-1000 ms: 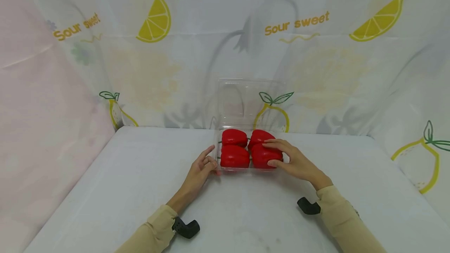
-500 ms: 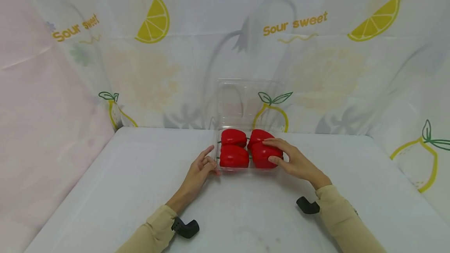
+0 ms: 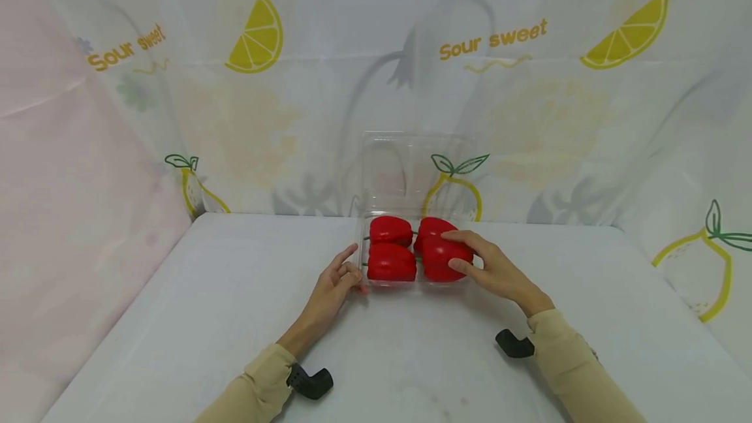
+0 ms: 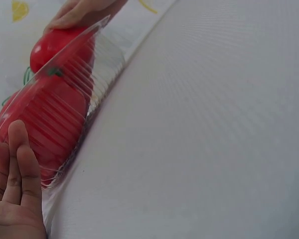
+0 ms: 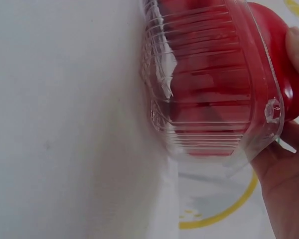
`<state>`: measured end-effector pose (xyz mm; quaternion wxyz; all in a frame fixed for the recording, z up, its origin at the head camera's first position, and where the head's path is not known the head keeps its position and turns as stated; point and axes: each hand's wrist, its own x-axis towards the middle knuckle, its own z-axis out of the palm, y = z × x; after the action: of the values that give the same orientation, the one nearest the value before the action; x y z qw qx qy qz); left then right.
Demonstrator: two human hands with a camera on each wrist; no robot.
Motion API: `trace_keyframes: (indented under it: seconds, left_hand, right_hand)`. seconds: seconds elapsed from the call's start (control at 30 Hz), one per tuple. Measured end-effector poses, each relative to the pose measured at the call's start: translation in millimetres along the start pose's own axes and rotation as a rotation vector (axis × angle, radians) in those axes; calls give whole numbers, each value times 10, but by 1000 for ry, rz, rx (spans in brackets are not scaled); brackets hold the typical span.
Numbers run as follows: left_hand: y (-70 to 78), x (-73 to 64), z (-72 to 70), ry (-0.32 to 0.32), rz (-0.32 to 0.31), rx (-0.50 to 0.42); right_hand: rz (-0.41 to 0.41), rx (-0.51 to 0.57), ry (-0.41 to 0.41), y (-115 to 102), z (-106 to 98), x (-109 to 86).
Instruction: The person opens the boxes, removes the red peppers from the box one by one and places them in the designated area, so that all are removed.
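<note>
Right fingers (image 3: 467, 237) shifted slightly; printed cloth (image 3: 329, 109) behind.

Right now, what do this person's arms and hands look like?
The left hand and right hand wear no gloves. The left sleeve and right sleeve are long and beige. At the cuffs show a left black piece and right black piece, both bent. No cables show.

In the right fingers (image 3: 468, 238), the red pepper (image 3: 439, 261) looks smooth and glossy. Beside the left fingers (image 4: 18, 133), the container (image 4: 102, 72) is clear, ribbed plastic.
</note>
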<state>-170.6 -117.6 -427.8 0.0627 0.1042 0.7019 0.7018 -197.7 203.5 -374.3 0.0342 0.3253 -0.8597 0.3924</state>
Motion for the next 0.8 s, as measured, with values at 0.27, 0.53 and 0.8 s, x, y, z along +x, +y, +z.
trace_keyframes:
  seconds: [0.27, 0.53, 0.8]
  left_hand:
    - [14, -5, 16, 12, -8, -13]
    - [8, 2, 23, 13, 0, -31]
    - [23, -6, 26, 21, -9, -36]
  right_hand:
    - [8, -45, -4, 24, -16, -24]
    - [-61, -118, 48, 15, -35, -28]
    - [-76, -121, 130, -39, -120, -14]
